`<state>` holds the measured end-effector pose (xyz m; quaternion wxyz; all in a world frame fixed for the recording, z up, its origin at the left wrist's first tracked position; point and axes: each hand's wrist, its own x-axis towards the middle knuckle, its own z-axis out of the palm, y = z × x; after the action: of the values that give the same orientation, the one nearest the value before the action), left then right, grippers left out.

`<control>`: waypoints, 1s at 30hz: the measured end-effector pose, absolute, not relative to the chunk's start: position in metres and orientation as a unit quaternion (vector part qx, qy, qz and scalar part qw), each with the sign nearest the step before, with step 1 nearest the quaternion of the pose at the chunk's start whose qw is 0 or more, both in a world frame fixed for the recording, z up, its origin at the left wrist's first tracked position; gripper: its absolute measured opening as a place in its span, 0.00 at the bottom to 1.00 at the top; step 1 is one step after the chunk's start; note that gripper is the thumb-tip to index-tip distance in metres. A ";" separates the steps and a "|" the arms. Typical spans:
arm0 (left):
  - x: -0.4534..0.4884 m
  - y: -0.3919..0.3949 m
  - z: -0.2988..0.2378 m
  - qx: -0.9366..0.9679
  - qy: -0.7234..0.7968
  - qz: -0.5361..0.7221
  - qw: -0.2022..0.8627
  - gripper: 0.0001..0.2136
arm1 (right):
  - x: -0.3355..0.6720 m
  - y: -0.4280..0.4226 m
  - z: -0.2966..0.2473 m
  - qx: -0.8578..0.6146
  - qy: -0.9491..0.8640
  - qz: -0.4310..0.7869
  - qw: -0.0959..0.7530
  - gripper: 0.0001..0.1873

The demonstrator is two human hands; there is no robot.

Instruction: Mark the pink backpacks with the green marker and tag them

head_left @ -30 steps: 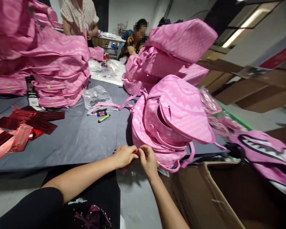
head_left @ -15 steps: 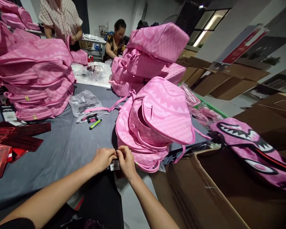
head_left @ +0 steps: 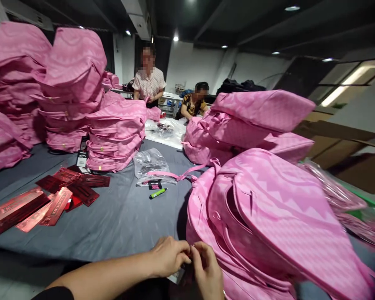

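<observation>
My left hand (head_left: 171, 256) and my right hand (head_left: 208, 273) meet at the table's near edge, fingertips pinched together. Below the fingers hangs a small hang tag (head_left: 176, 276) with a pale label; its top and whatever fastens it are hidden by my fingers. Close against my right hand lies a pink backpack (head_left: 284, 212) with a lighter jagged-tooth pattern, its top compartment partly gaping. One pink strap (head_left: 171, 174) of it stretches left across a clear plastic bag (head_left: 153, 164).
A green marker (head_left: 158, 193) and a small black-and-pink patch (head_left: 155, 184) lie mid-table. Red foil packets (head_left: 58, 204) spread at left. Stacked pink backpacks (head_left: 71, 83) stand behind them, more backpacks (head_left: 250, 121) at the back right. Two people (head_left: 150, 83) work beyond the table.
My view has swung up and left, so hands and backpack sit lower and further right in the picture. Both hands stay pinched together at the tag.
</observation>
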<state>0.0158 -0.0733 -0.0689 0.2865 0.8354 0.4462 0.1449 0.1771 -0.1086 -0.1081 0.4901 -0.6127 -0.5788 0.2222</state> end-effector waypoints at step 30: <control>-0.288 -0.025 -0.063 0.463 0.760 0.452 0.057 0.11 | 0.124 -0.030 -0.088 -0.488 -0.833 0.069 0.251 0.16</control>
<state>-0.2879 -0.0248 -0.0634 0.0565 0.4633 0.7600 0.4523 0.1236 -0.0295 -0.0877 0.2514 -0.4880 -0.8330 0.0693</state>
